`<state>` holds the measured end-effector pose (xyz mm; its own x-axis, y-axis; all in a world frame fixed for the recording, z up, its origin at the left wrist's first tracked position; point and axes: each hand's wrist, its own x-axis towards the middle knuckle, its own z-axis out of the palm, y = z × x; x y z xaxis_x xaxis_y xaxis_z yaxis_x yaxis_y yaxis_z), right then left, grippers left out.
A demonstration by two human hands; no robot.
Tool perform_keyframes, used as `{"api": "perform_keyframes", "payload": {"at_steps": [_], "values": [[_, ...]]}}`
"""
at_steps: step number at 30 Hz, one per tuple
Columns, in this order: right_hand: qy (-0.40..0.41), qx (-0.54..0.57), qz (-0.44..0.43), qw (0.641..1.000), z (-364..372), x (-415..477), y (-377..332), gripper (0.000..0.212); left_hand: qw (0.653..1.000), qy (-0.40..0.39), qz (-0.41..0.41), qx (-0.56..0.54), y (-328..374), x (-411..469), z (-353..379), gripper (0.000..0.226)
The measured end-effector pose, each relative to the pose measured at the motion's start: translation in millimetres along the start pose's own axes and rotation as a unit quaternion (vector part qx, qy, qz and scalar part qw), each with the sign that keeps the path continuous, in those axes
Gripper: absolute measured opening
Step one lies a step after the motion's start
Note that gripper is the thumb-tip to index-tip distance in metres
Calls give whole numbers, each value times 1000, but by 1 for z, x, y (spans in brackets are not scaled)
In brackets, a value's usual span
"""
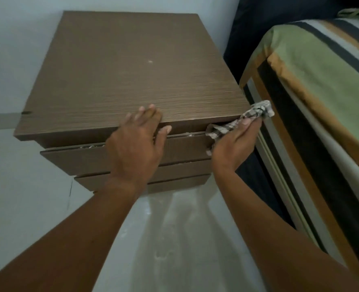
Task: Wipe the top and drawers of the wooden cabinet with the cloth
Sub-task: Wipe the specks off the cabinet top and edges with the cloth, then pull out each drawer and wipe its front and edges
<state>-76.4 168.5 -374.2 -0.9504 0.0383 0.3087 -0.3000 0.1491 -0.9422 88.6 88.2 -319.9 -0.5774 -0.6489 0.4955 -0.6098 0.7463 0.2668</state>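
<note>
The wooden cabinet [128,74] is parked between a pale wall and a striped bed [321,98]. The left hand [136,142] is laid flat on the front edge of the top, fingers [147,111] spread out and holding nothing. The checked cloth [237,123] is bunched up in the right hand [233,144], fingers closed around it, pressed to the right end of the top drawer [94,159], just under the top's corner.

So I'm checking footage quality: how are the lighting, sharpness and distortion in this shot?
Head view: dim, flat light; faint glare streaks on the pale floor; wide-angle bending splays the brown wooden cabinet and striped bed; detail is soft throughout, so the checked cloth in the right hand looks smeared.
</note>
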Motion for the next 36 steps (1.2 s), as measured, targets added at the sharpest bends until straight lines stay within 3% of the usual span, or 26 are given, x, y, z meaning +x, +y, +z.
{"api": "perform_keyframes", "payload": {"at_steps": [5,10,13,18,22,27,30,34,36], "values": [[30,53,-74,995,30,-26,29,56,988,81,129,9,-34,-28,37,51],[40,-19,-225,973,63,-56,22,48,976,161,141,46,-64,-34,54,60],[30,-28,-287,957,79,-77,19,39,969,198,126,73,-84,-39,55,58],[-4,8,-313,950,107,-144,-9,35,966,236,68,74,-125,-57,45,55],[-57,13,-310,949,125,-206,-36,35,962,274,-16,5,-163,-74,32,54],[-117,6,-354,928,138,-250,-43,40,942,318,-40,-97,-191,-95,26,43],[-156,-24,-423,892,137,-255,-25,45,944,303,-32,-128,-197,-101,25,40],[-197,-108,-573,788,131,-247,9,56,952,286,-30,-101,-198,-106,31,39],[-191,-123,-598,769,129,-235,13,55,960,274,-30,-57,-199,-110,35,46]]}}
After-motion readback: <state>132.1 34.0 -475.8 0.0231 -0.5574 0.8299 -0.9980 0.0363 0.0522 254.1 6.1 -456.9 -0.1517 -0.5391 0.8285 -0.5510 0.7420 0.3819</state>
